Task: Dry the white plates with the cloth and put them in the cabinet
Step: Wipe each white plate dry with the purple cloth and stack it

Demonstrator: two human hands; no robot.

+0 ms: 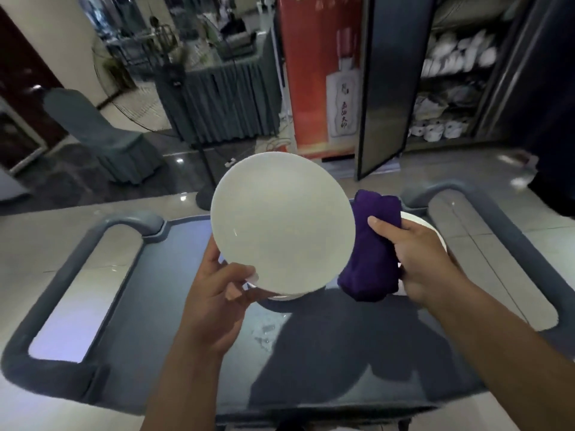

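The left hand is holding a white plate up over a grey cart; its thumb is lying on the plate's near face at the lower left rim, and the fingers are curling round behind that rim, so the plate is being pinched between thumb and fingers; the plate is tilting up and away from the thumb, with its face turned toward the camera.

The right hand is gripping a bunched purple cloth; its fingers are wrapping round the far side of the cloth and the thumb is pressing on the near side, with folds spilling out above and below the grip; the cloth is sitting just beside the plate's right edge, and whether it is touching the rim cannot be told.

Beyond the right hand's knuckles the rim of another plate is showing on the cart top; under the held plate, just past the left thumb, a further white rim is peeking out.

Well beyond both sets of fingers, the cabinet is standing with its dark door swung open; blurred white crockery is filling its shelves.
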